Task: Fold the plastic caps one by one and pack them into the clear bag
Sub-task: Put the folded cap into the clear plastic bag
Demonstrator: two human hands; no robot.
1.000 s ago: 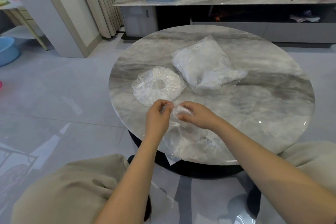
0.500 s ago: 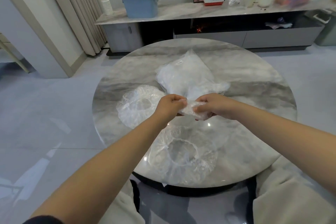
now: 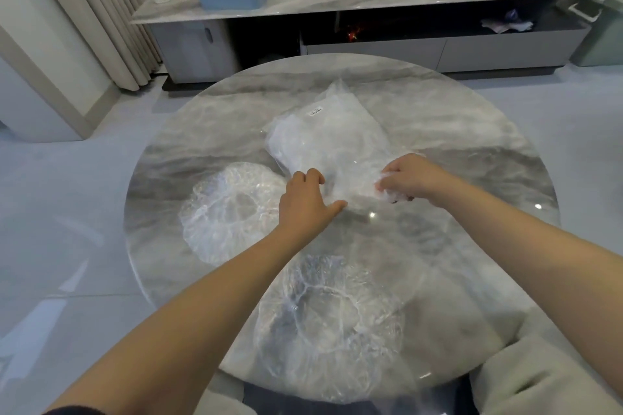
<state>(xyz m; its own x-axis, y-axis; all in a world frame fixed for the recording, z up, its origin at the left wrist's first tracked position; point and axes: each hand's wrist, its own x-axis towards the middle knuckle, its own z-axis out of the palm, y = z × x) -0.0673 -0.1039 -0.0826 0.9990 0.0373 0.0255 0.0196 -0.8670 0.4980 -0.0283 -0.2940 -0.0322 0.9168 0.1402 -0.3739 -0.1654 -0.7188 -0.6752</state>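
Plastic caps (image 3: 232,212) beside clear bag (image 3: 332,141)

left hand (image 3: 305,200): mid-frame, palm down, fingers curled, thumb out to the right
right hand (image 3: 409,178): right of centre, fingers curled, pinching
forearms: bare, converging from both lower corners

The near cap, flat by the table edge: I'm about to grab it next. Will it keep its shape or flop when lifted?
Probably floppy: the near cap is thin, crinkled clear film lying slack on the table. Likely very light, since the right hand holds a similar folded cap bunched small. Its glossy film may be slippery, so pinching the gathered rim seems safest.
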